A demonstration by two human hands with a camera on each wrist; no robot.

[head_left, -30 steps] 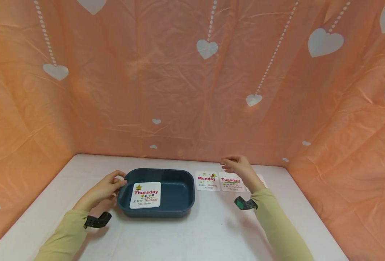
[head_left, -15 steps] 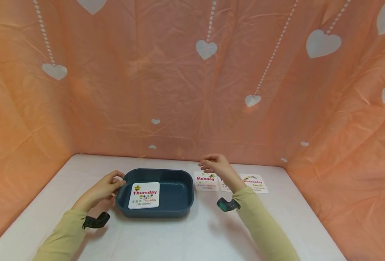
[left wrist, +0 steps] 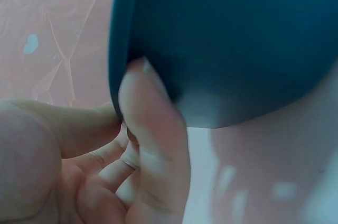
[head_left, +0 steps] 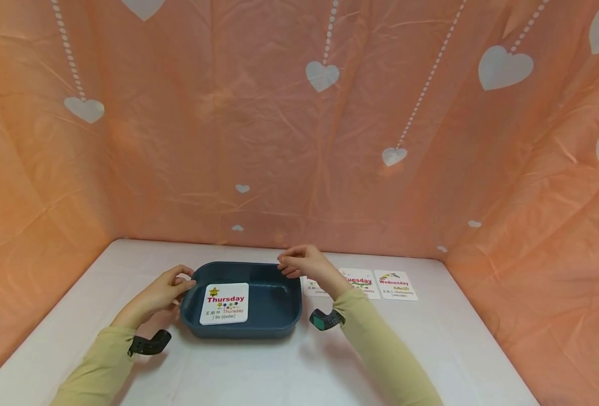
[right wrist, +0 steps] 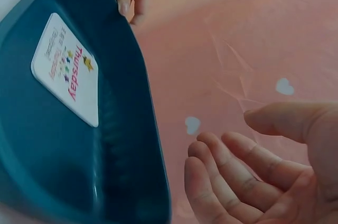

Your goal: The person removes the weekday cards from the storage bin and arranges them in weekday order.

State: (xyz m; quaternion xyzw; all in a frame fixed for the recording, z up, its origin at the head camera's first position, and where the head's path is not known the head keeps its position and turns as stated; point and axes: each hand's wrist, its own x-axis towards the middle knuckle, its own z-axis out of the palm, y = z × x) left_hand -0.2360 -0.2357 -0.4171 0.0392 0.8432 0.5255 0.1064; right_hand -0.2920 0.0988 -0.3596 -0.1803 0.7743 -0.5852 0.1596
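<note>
- Thursday card (head_left: pixel 224 304) lies face up inside the tray (head_left: pixel 276 324), toward 9 o'clock of its floor; its edge looks thick, and I cannot tell if more cards are under it.
- Left hand (head_left: pixel 160 290) is at 9 o'clock of the tray, and its fingers pinch the rim.
- Right hand (head_left: pixel 311 269) is raised at 2 o'clock of the tray, near the rim; its fingers (right wrist: pixel 240 176) are loosely bent, with a moderate gap to the thumb, and hold nothing.
- Tuesday card (head_left: pixel 360 281) and Wednesday card (head_left: pixel 395 285) lie in a row on the worktop (head_left: pixel 248 372), at 3 o'clock of the tray.
- Another card (head_left: pixel 312 287), partly hidden by the right hand, lies in this row, nearest to the tray.
</note>
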